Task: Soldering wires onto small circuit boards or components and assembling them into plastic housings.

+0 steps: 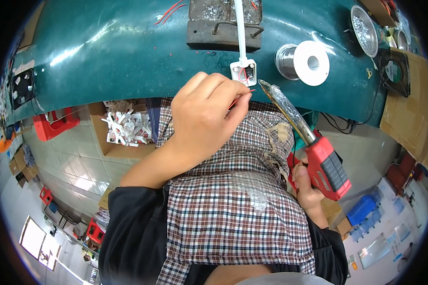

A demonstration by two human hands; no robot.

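My left hand (202, 114) is closed in a pinch on a thin red wire (252, 90), whose end pokes out past the fingertips. Just beyond the fingers lies a small white plastic housing (234, 72), open on top, with red wire and a dark part inside. A white stem (241, 38) runs from it over a metal block. My right hand (307, 190) grips a red and black soldering gun (327, 167). Its tip points up and left, close to the housing's lower right corner and the wire end.
A heavy metal block (202, 35) with a handle stands on the green table (119, 57). Right of the housing lies a solder spool (314, 61); farther right are a metal bowl (364, 32) and a black fan (394, 71). A carton (128, 151) of white parts sits below the table edge.
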